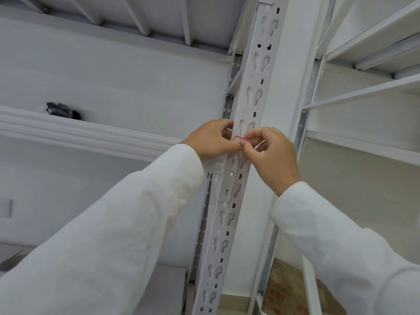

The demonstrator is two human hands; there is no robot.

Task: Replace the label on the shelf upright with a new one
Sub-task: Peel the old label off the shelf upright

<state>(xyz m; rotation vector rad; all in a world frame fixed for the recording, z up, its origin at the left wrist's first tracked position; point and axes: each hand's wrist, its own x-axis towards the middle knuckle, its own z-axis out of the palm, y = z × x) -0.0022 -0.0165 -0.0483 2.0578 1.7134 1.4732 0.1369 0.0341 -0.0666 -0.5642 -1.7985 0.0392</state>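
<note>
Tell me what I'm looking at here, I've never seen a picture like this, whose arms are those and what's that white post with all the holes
This is one picture from a camera worn on a person's head, tilted up at the work. The two arms in white sleeves belong to that person; there is no machine.

The white post is a metal shelf upright, with rows of slots where shelf beams hook in. One beam runs off to the left, and something dark lies on the shelf behind it; I cannot tell what it is.

Both hands meet at a small white label with a red border on the upright. The left hand and right hand have their fingers curled at the label, pinching or pressing it. Whether it is being peeled off or stuck on, one picture cannot show.
</note>
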